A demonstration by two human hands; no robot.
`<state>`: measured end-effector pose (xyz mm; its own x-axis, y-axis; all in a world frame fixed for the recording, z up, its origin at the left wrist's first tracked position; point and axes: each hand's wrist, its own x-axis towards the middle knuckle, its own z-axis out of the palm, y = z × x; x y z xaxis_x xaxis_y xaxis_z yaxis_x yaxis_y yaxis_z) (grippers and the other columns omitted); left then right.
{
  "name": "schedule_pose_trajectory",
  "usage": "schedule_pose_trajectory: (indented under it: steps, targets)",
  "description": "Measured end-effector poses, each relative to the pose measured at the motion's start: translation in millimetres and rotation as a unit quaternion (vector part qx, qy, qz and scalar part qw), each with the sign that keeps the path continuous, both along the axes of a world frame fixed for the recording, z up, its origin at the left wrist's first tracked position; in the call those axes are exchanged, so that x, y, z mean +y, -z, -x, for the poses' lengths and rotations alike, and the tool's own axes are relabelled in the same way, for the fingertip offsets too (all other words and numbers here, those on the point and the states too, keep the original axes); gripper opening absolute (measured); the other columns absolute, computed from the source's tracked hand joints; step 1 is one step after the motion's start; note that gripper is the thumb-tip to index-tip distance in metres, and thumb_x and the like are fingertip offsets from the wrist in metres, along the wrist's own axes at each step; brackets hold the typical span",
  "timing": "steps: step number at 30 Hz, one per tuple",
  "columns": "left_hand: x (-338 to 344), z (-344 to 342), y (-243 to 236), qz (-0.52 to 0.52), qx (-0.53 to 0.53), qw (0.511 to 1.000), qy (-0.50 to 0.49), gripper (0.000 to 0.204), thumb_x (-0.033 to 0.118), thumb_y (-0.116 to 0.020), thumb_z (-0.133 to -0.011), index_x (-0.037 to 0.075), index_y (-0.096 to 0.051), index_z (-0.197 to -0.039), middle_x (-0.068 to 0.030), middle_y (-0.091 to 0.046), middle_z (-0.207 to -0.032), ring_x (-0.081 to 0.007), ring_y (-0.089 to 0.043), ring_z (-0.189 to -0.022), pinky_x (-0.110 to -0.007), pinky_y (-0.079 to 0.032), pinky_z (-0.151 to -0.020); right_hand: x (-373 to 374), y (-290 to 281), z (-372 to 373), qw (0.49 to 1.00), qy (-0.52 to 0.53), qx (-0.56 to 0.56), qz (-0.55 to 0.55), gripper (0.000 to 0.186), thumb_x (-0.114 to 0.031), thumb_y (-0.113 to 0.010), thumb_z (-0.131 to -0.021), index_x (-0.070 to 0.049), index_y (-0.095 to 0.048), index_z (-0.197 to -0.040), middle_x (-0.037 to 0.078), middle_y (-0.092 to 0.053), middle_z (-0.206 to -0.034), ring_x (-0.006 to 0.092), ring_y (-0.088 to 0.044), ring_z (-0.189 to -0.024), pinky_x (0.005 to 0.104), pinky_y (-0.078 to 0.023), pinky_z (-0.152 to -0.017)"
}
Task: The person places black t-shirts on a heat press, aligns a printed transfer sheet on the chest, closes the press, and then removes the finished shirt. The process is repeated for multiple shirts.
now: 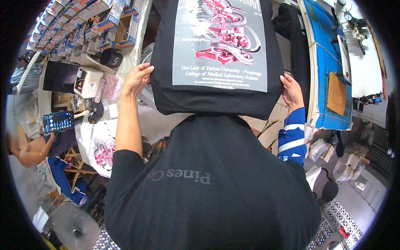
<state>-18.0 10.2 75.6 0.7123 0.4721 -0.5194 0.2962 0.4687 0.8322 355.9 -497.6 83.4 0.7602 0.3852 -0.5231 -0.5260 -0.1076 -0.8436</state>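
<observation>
Left hand grips the left edge of a folded black T-shirt, fingers curled over the edge. Right hand holds the right edge, fingers closed on the fabric, blue-and-white striped sleeve below it. T-shirt sits centre-far, held flat between both hands, print side up: grey panel with a red and white microscope-style graphic and white text lines.

Left of the shirt: cluttered bench with rows of small blue-and-white boxes at far left, a black cup, a white printed shirt nearer. Another person's hand holds a lit phone at the left edge. Right: blue board carrying a brown pad.
</observation>
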Motion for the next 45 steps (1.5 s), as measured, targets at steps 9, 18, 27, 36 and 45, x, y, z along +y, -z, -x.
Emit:
schedule_pose_trajectory:
  steps: [9, 18, 27, 36, 45]
  targets:
    - [13.2, 11.7, 13.1, 0.041, -0.039, 0.998, 0.029, 0.048, 0.006, -0.074, -0.095, -0.004, -0.059, -0.139, -0.0088, -0.071, -0.127, -0.0176, -0.068, -0.112, -0.031, -0.053, -0.098, -15.1, -1.7, 8.5, 0.999, 0.027, 0.006, -0.047, 0.037, -0.006, -0.073, -0.097, 0.001, -0.067, -0.133, 0.01, -0.076, -0.114, 0.0179, -0.072, -0.097, 0.0336, -0.057, -0.086]
    - [22.3, 22.8, 43.0, 0.061, -0.017, 0.997, 0.041, 0.037, 0.006, -0.079, -0.091, 0.002, -0.065, -0.126, -0.0019, -0.071, -0.103, -0.0108, -0.066, -0.086, -0.027, -0.053, -0.079, -19.4, 3.1, 16.6, 0.999, 0.007, -0.05, 0.007, 0.011, -0.014, -0.075, -0.097, -0.006, -0.074, -0.104, 0.001, -0.073, -0.091, 0.0098, -0.066, -0.077, 0.0274, -0.053, -0.073]
    - [35.2, -112.8, 51.0, 0.211, -0.079, 0.974, -0.002, 0.068, 0.063, -0.059, -0.101, 0.004, -0.064, -0.135, -0.0084, -0.073, -0.121, -0.0257, -0.07, -0.108, -0.042, -0.055, -0.098, 89.9, 38.4, -84.9, 0.98, -0.021, 0.144, -0.136, 0.046, -0.051, -0.064, -0.103, -0.007, -0.073, -0.116, 0.011, -0.076, -0.111, 0.0226, -0.071, -0.101, 0.0368, -0.056, -0.094]
    - [163.5, -265.2, 91.2, 0.053, -0.207, 0.947, -0.239, 0.053, 0.037, -0.071, -0.101, 0.0, -0.064, -0.138, -0.0114, -0.07, -0.135, -0.0299, -0.068, -0.119, -0.043, -0.053, -0.105, 199.9, 45.0, -220.0, 0.928, 0.137, 0.064, -0.342, 0.044, -0.033, -0.073, -0.097, -0.001, -0.07, -0.127, 0.015, -0.073, -0.126, 0.0324, -0.067, -0.117, 0.0439, -0.05, -0.108]
    - [195.0, -265.0, 101.2, 0.103, -0.207, 0.915, -0.329, 0.037, 0.014, -0.074, -0.088, -0.005, -0.071, -0.119, -0.0179, -0.075, -0.121, -0.0355, -0.071, -0.11, -0.047, -0.055, -0.104, 196.8, 59.9, -253.5, 0.937, 0.287, 0.007, -0.199, 0.039, -0.021, -0.077, -0.089, -0.001, -0.073, -0.122, 0.011, -0.075, -0.121, 0.0298, -0.071, -0.107, 0.0406, -0.051, -0.105]
